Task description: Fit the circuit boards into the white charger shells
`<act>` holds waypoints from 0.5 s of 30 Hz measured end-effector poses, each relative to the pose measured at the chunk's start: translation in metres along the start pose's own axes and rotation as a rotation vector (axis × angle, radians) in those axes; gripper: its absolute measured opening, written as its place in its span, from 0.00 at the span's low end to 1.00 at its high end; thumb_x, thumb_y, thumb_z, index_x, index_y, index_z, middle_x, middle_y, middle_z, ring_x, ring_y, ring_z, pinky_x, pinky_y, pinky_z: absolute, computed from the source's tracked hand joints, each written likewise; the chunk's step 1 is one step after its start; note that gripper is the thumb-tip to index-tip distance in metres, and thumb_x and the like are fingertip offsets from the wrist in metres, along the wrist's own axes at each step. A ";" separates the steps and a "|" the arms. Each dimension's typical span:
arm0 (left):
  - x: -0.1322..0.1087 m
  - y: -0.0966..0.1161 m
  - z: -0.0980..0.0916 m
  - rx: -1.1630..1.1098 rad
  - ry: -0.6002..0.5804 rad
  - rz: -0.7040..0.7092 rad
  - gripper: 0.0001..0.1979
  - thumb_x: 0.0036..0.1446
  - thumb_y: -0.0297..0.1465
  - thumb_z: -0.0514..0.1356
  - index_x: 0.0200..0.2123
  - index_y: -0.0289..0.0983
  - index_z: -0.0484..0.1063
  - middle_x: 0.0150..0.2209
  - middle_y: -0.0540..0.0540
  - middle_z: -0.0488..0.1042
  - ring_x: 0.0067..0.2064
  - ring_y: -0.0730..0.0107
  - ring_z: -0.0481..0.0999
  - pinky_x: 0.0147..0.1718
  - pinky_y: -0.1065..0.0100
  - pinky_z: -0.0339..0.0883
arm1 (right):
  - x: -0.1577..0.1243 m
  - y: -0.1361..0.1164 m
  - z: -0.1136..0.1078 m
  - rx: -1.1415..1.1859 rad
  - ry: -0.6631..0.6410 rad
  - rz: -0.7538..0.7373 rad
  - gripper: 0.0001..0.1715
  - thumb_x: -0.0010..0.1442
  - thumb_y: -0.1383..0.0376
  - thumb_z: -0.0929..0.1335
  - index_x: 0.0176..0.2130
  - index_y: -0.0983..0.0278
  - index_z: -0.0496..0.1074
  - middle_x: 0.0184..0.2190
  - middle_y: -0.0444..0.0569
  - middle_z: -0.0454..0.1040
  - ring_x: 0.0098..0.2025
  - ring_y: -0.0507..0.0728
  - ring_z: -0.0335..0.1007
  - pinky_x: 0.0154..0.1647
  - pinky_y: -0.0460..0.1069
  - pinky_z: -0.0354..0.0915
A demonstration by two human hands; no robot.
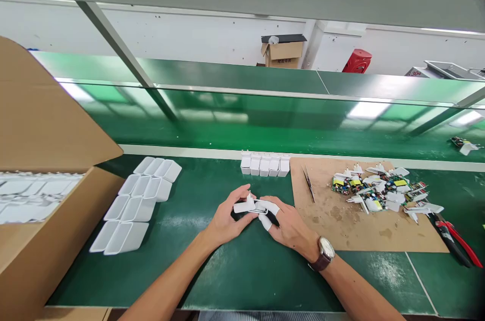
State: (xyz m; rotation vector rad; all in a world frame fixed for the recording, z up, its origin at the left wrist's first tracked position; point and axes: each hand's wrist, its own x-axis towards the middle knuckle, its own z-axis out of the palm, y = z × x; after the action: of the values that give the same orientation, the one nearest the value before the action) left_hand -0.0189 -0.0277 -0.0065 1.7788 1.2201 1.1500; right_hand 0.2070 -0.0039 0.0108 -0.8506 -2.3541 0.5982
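Observation:
Both hands meet over the middle of the green table around one white plastic piece (248, 205) with a small plug-like part standing up on it. My left hand (227, 217) holds its left end between thumb and fingers. White wrappings cover some fingertips of my right hand (284, 220), which grips the right end of the same piece. Beyond the hands stands a short row of white cases (265, 164). White open housings (131, 210) lie in rows to the left. On a brown board (322, 230) at the right rests a heap of circuit boards with white parts (379, 189).
An open cardboard box (76, 230) with white parts fills the left side. Tweezers (308, 183) lie on the board, and red-and-black pliers (456, 242) are at its right edge. A raised ledge (220, 152) runs along the back.

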 end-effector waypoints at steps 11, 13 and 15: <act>0.003 -0.007 -0.002 -0.037 -0.039 -0.084 0.32 0.63 0.37 0.66 0.67 0.46 0.59 0.51 0.44 0.79 0.54 0.59 0.80 0.58 0.52 0.73 | -0.001 0.011 -0.005 0.290 0.056 0.029 0.22 0.68 0.65 0.69 0.60 0.57 0.68 0.58 0.56 0.70 0.60 0.61 0.70 0.62 0.59 0.71; 0.003 -0.004 -0.001 -0.093 -0.007 -0.066 0.37 0.60 0.40 0.69 0.67 0.45 0.58 0.55 0.41 0.76 0.55 0.57 0.79 0.59 0.50 0.72 | 0.000 0.011 0.000 0.370 0.076 0.094 0.18 0.70 0.63 0.67 0.58 0.57 0.71 0.57 0.55 0.72 0.59 0.60 0.71 0.61 0.59 0.71; 0.004 0.000 0.001 -0.160 0.026 -0.013 0.47 0.51 0.44 0.74 0.69 0.45 0.55 0.60 0.36 0.71 0.55 0.54 0.78 0.56 0.51 0.74 | 0.003 0.009 0.005 0.581 0.108 0.243 0.16 0.70 0.59 0.67 0.56 0.58 0.72 0.55 0.55 0.74 0.55 0.60 0.75 0.57 0.59 0.74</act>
State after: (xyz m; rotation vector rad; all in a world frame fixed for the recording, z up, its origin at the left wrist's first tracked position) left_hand -0.0174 -0.0240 -0.0058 1.6393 1.1208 1.2314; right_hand 0.2064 0.0034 0.0030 -0.8639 -1.8339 1.2255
